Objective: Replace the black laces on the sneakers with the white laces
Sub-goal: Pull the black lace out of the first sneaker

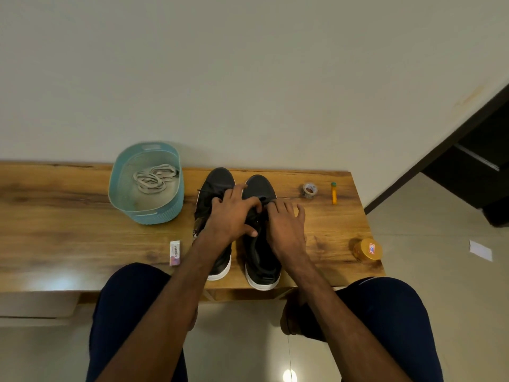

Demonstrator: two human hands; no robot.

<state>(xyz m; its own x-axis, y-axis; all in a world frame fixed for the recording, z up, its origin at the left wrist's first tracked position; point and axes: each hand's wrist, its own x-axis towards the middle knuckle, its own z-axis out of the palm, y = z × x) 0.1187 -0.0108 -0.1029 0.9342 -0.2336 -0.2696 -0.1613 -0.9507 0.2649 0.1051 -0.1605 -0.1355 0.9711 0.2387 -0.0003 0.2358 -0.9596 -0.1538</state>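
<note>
Gripped the black lace (267, 200) over the right sneaker (260, 186) with curled left hand (234, 215); could not confirm any hold by the splayed right hand (286, 228). Saw white laces (154, 179) coiled in basket (118, 201), ten o'clock from it. Risked cinching any knot tighter by pulling the wrong strand.

A wooden table (55, 216) bears a teal basket (154, 216), eraser (175, 252), tape roll (310, 190), yellow tube (333, 193), orange jar (367, 250).

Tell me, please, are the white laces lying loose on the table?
No, the white laces lie coiled inside the blue basket.
</note>
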